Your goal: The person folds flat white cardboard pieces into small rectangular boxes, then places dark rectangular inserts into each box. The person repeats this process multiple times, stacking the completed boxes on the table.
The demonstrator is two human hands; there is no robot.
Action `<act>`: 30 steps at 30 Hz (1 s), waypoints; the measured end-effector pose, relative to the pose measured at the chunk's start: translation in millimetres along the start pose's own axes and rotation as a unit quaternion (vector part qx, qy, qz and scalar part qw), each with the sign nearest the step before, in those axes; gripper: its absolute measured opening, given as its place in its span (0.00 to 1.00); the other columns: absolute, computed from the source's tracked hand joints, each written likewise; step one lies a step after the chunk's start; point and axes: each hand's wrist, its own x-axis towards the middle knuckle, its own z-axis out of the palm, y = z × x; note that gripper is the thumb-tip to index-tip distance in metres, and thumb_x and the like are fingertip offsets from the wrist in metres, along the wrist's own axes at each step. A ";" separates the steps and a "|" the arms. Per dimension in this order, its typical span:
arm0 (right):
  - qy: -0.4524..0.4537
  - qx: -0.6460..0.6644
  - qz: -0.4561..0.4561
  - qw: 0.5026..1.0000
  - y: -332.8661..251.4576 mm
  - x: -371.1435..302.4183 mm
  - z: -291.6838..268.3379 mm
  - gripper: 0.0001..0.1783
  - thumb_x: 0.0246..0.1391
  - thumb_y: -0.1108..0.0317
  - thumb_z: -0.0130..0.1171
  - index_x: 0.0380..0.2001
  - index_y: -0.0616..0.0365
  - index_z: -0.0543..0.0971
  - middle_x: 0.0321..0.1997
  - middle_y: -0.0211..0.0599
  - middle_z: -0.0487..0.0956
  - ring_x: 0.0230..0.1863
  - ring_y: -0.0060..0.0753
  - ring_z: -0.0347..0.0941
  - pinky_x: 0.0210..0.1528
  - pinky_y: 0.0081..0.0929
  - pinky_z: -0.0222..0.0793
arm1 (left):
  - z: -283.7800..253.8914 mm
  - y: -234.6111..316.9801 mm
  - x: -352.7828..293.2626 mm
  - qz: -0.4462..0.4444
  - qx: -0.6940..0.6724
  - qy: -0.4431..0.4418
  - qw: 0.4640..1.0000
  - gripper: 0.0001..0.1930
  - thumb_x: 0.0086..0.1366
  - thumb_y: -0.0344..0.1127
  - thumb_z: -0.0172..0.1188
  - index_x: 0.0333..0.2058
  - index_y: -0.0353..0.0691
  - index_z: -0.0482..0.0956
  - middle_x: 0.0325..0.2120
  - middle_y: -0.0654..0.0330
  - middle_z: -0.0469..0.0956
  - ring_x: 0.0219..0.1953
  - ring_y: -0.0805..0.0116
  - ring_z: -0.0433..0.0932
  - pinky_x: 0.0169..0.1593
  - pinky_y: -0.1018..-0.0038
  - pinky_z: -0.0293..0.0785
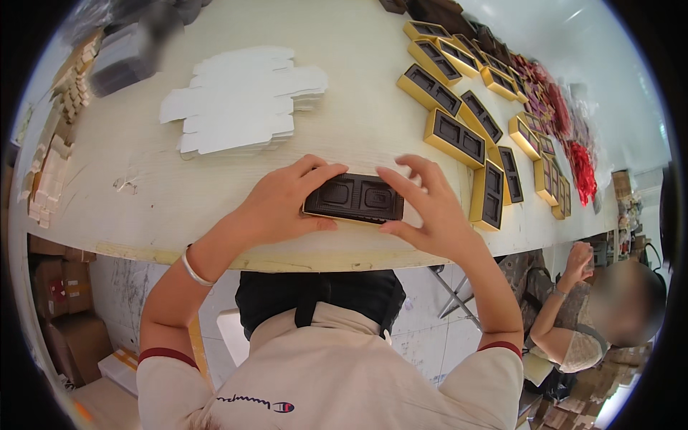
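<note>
A gold box with a dark brown moulded insert tray (356, 197) lies on the pale table (129, 215) near its front edge. My left hand (283, 204) grips its left end, thumb under the near side and fingers over the far edge. At the box's right end is my right hand (430, 208), thumb and fingertips touching the near corner and far edge, the other fingers spread. The insert has two rectangular recesses.
A stack of flat white die-cut cardboard blanks (240, 100) lies at mid table. Several finished gold boxes with dark inserts (455, 136) line the right side, with red items (580, 172) beyond. Small beige boxes (50, 172) sit at the left edge. Another person (573, 315) sits at lower right.
</note>
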 end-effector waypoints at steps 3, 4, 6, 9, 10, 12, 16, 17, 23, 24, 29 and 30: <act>0.028 0.072 0.031 0.996 2.4 -13.7 6.0 0.23 0.43 0.72 0.71 0.46 0.61 0.77 0.49 0.45 0.70 0.33 0.36 0.72 0.38 0.28 0.71 | -2.9 8.3 1.2 -0.029 -0.010 0.004 1.000 0.37 0.47 0.38 0.73 0.58 0.48 0.68 0.45 0.57 0.71 0.39 0.55 0.75 0.41 0.65 0.74; 0.029 0.100 0.052 0.993 -1.1 -13.2 6.5 0.23 0.43 0.72 0.70 0.46 0.61 0.77 0.49 0.45 0.71 0.33 0.34 0.72 0.38 0.27 0.71 | -3.2 12.1 2.6 -0.042 -0.021 0.002 0.999 0.38 0.47 0.38 0.73 0.58 0.48 0.68 0.45 0.57 0.71 0.39 0.55 0.75 0.41 0.65 0.74; 0.039 0.159 0.086 0.983 -9.1 -7.6 5.2 0.22 0.44 0.74 0.70 0.46 0.61 0.77 0.49 0.44 0.71 0.32 0.31 0.71 0.37 0.25 0.71 | -6.1 15.2 2.2 -0.065 -0.021 -0.004 0.998 0.38 0.46 0.36 0.73 0.58 0.47 0.68 0.45 0.57 0.70 0.39 0.55 0.75 0.41 0.66 0.74; 0.026 0.277 0.149 0.949 -5.5 -13.6 15.3 0.22 0.45 0.75 0.69 0.47 0.60 0.77 0.52 0.43 0.72 0.33 0.28 0.71 0.38 0.23 0.71 | -6.7 13.5 1.4 -0.066 0.000 -0.006 0.998 0.40 0.44 0.33 0.74 0.58 0.47 0.68 0.46 0.56 0.70 0.40 0.54 0.75 0.41 0.67 0.74; 0.016 0.307 0.170 0.936 -7.5 -16.0 16.6 0.22 0.46 0.75 0.69 0.47 0.60 0.77 0.52 0.43 0.72 0.33 0.28 0.71 0.38 0.23 0.71 | -5.7 12.8 0.2 -0.053 0.012 -0.004 0.999 0.40 0.44 0.33 0.74 0.58 0.47 0.68 0.46 0.56 0.70 0.39 0.54 0.75 0.41 0.67 0.74; 0.026 0.232 0.147 0.961 -12.4 -15.3 18.4 0.24 0.45 0.75 0.69 0.48 0.59 0.77 0.54 0.43 0.71 0.33 0.30 0.71 0.39 0.23 0.71 | -4.1 11.3 -2.0 -0.042 0.028 -0.002 0.999 0.39 0.44 0.33 0.74 0.58 0.47 0.68 0.46 0.57 0.70 0.39 0.55 0.75 0.41 0.67 0.74; 0.057 0.022 0.035 0.998 -8.5 -9.3 18.2 0.20 0.46 0.76 0.67 0.45 0.60 0.79 0.53 0.43 0.71 0.29 0.30 0.68 0.36 0.24 0.68 | -6.4 11.4 -0.9 -0.045 0.035 -0.012 0.998 0.39 0.45 0.36 0.73 0.59 0.47 0.68 0.46 0.57 0.70 0.38 0.55 0.75 0.40 0.67 0.74; 0.058 -0.010 0.018 0.998 -3.6 -7.9 16.4 0.19 0.46 0.76 0.67 0.44 0.60 0.80 0.53 0.43 0.71 0.28 0.30 0.67 0.35 0.24 0.68 | -6.4 11.6 -0.5 -0.046 0.034 -0.018 0.998 0.39 0.45 0.36 0.73 0.59 0.47 0.68 0.46 0.57 0.70 0.38 0.55 0.75 0.40 0.67 0.74; 0.043 0.109 0.012 0.993 18.6 -8.8 25.4 0.16 0.48 0.79 0.63 0.43 0.62 0.79 0.48 0.43 0.71 0.26 0.30 0.68 0.31 0.24 0.67 | -10.5 17.4 1.9 -0.042 0.078 -0.032 0.996 0.40 0.49 0.43 0.70 0.62 0.47 0.65 0.46 0.56 0.69 0.37 0.54 0.75 0.40 0.68 0.73; 0.046 0.077 -0.012 0.996 20.6 -8.6 27.1 0.16 0.48 0.79 0.63 0.44 0.63 0.79 0.49 0.43 0.71 0.27 0.30 0.69 0.30 0.23 0.67 | -10.6 17.8 2.8 -0.059 0.066 -0.040 0.995 0.40 0.49 0.44 0.70 0.62 0.47 0.65 0.46 0.56 0.69 0.37 0.54 0.75 0.40 0.68 0.73; -0.050 -0.018 -0.080 0.995 21.0 -0.5 8.0 0.21 0.46 0.66 0.66 0.45 0.59 0.78 0.58 0.47 0.68 0.40 0.39 0.72 0.42 0.33 0.70 | -10.8 18.1 4.6 -0.073 0.108 -0.078 0.988 0.38 0.54 0.55 0.65 0.61 0.46 0.66 0.46 0.54 0.69 0.40 0.55 0.73 0.44 0.63 0.71; -0.044 -0.084 -0.114 0.989 19.0 -2.5 6.7 0.23 0.46 0.63 0.67 0.46 0.58 0.78 0.60 0.48 0.66 0.43 0.41 0.72 0.44 0.36 0.70 | -10.6 20.0 4.0 -0.034 0.175 -0.057 0.982 0.38 0.54 0.55 0.65 0.61 0.47 0.66 0.48 0.53 0.68 0.44 0.54 0.71 0.47 0.61 0.69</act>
